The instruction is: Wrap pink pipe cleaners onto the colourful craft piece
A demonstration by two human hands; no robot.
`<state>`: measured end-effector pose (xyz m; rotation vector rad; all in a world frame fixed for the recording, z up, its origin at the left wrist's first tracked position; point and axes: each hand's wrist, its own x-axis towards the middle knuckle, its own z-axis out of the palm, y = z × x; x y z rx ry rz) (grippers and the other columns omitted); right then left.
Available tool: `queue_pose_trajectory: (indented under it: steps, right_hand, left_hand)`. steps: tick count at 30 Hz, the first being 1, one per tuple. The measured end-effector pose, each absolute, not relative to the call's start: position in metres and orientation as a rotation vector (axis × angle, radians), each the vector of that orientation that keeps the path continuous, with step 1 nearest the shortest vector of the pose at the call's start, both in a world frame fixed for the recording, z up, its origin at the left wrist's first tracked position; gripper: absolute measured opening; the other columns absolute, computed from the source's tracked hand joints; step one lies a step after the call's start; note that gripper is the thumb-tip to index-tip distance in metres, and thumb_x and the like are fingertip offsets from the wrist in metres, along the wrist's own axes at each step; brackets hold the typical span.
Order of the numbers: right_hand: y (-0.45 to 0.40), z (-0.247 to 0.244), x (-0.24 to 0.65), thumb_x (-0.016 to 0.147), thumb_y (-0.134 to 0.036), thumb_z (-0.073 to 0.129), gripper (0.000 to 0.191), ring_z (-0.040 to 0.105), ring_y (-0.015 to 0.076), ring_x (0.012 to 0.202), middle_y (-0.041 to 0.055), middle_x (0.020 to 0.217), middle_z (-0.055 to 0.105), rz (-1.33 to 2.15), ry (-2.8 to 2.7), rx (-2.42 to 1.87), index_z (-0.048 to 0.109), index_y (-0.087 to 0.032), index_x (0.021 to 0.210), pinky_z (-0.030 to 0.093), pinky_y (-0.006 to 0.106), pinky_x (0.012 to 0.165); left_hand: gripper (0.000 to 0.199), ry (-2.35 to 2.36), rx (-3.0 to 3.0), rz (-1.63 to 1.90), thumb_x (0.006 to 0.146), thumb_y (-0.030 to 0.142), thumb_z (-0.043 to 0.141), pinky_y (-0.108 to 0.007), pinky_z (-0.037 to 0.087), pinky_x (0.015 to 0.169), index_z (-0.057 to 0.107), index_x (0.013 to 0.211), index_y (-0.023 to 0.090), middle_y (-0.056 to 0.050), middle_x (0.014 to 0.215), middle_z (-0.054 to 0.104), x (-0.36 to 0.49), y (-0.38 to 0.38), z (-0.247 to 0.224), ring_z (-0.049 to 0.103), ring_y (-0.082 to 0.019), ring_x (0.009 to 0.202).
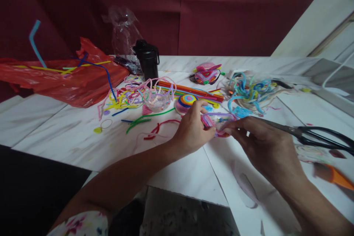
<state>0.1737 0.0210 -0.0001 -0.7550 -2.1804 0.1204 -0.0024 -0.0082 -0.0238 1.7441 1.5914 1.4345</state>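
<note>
Between my two hands is a small clear plastic bowl-shaped piece (219,119) with pink and lilac pipe cleaner around its rim. My left hand (193,127) grips its left side, thumb at the near edge. On the right, my right hand (262,140) pinches the rim with thumb and fingers. Just behind my left hand sits a round coil of striped pipe cleaners (186,102) in blue, yellow and pink. Black-handled scissors (318,134) lie beside my right hand, their blades partly hidden behind it.
A red plastic bag (69,88) lies at the left, near a black bottle (148,59). Behind my hands are a bundle of pipe cleaners (190,91), a clear bowl (157,101), a colourful pipe-cleaner piece (207,73) and a blue tangle (249,92). An orange-tipped tool (336,177) lies right.
</note>
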Motion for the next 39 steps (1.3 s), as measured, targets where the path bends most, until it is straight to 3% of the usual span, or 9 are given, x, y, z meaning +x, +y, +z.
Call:
queue_pose_trajectory:
  steps: [6,13,18,25,32,39]
  right_hand:
    - [0.038,-0.002,0.172,0.087,-0.024,0.062,0.007,0.061,0.0237,0.075,0.0061,0.078,0.061,0.12,-2.162,-0.584,0.068,-0.024,0.083,0.047,0.036,0.064]
    - [0.052,-0.006,0.168,0.088,-0.021,0.062,0.008,0.058,0.0315,0.1,0.0107,0.104,0.064,0.111,-2.202,-0.473,0.066,-0.025,0.083,0.044,0.051,0.087]
    - [0.053,-0.011,0.164,0.088,-0.023,0.064,0.003,0.061,0.0281,0.094,0.0072,0.099,0.068,0.134,-2.165,-0.493,0.065,-0.024,0.085,0.044,0.048,0.085]
    - [0.05,-0.013,0.161,0.089,-0.031,0.064,0.011,0.063,0.0261,0.09,0.0068,0.095,0.07,0.121,-2.134,-0.531,0.067,-0.022,0.083,0.045,0.044,0.082]
    - [0.046,-0.014,0.16,0.088,-0.03,0.064,0.011,0.063,0.0261,0.09,0.0058,0.094,0.07,0.107,-2.108,-0.603,0.066,-0.022,0.081,0.044,0.044,0.082]
    - [0.041,-0.013,0.158,0.087,-0.023,0.063,0.007,0.064,0.0265,0.09,0.0052,0.094,0.071,0.209,-2.102,-0.705,0.066,-0.023,0.08,0.046,0.048,0.084]
  left_hand:
    - [0.06,1.608,1.77,1.436,0.067,0.014,0.071,-0.024,0.048,0.066,0.041,0.118,0.024,-0.004,0.107,0.059,-0.003,-0.009,-0.024,0.059,-0.011,0.074]
    - [0.061,1.609,1.771,1.44,0.068,0.016,0.071,-0.025,0.048,0.068,0.04,0.12,0.023,-0.006,0.107,0.06,-0.002,-0.008,-0.025,0.061,-0.014,0.079]
    - [0.061,1.596,1.771,1.447,0.069,0.017,0.07,-0.026,0.049,0.068,0.039,0.12,0.024,-0.006,0.11,0.059,-0.003,-0.008,-0.026,0.061,-0.013,0.077]
    - [0.064,1.614,1.776,1.433,0.065,0.02,0.074,-0.029,0.052,0.076,0.04,0.119,0.024,-0.007,0.112,0.06,0.0,-0.009,-0.023,0.063,-0.018,0.09]
    - [0.067,1.6,1.891,1.441,0.065,0.021,0.076,-0.033,0.054,0.079,0.039,0.121,0.022,-0.011,0.124,0.057,0.002,-0.012,-0.023,0.06,-0.025,0.109]
    - [0.064,1.621,1.971,1.434,0.069,0.019,0.071,-0.033,0.054,0.082,0.037,0.123,0.021,-0.013,0.126,0.056,0.002,-0.012,-0.024,0.061,-0.024,0.11]
